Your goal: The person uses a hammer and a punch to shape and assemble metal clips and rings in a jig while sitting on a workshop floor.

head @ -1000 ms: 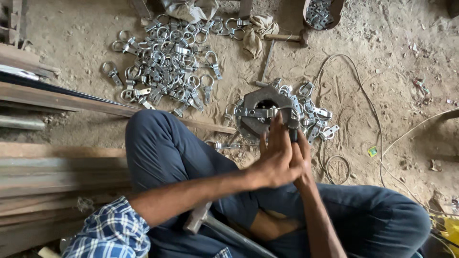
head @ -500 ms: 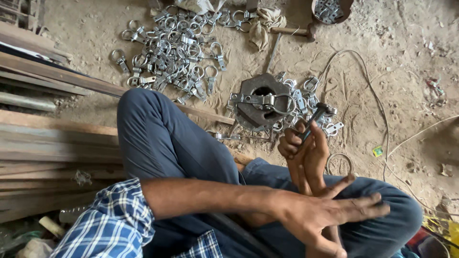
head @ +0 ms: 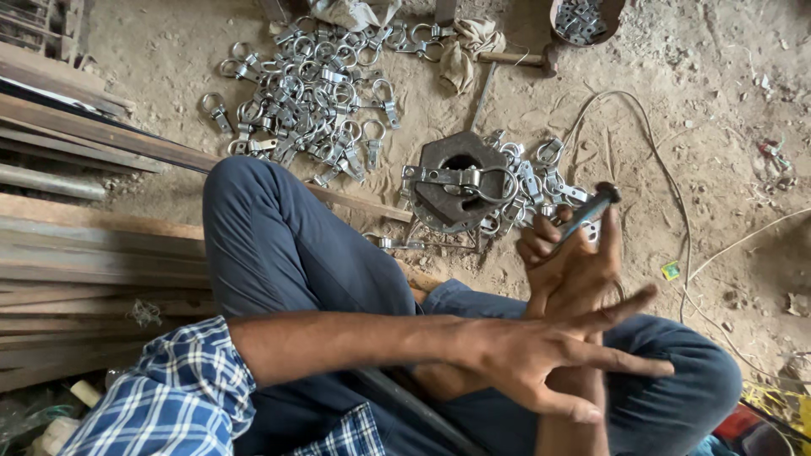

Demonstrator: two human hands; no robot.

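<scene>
Dirt floor (head: 718,110) carries everything; person sits on it w/ knees up, in dark blue trousers (head: 287,253) and a blue-white checked shirt (head: 182,388).

Stack of long wooden planks and metal bars (head: 84,219) runs along the floor's left edge, just beside the left knee.

Big heap of silvery metal clasps w/ rings (head: 312,93) lies toward the floor's top edge, left of centre. Smaller heap of the same clasps (head: 536,181) sits right of a heavy dark octagonal metal block (head: 448,190), approx mid-floor, beyond the knees. One ring clasp (head: 460,179) lies flat across the block's top, over its round hole.

Hammer w/ wooden handle (head: 515,59) lies near the top edge, next to crumpled cloth (head: 469,51). Round bowl w/ small metal pieces (head: 583,17) sits at the top edge, right of the hammer. Thin pale wire (head: 676,211) loops over the dirt on the right side.

Left hand (head: 541,359) is open, fingers spread wide, gripping nothing; it reaches across the lap in front of the right forearm, blurred at the fingertips.

Right hand (head: 570,257) is raised upright above the lap, closed round a dark metal rod-like tool (head: 591,207). Tool angles up-right out of the fist, its tip just over the small clasp heap, near the block's right side but not touching it. Whether it's a punch or bolt, can't tell.
</scene>
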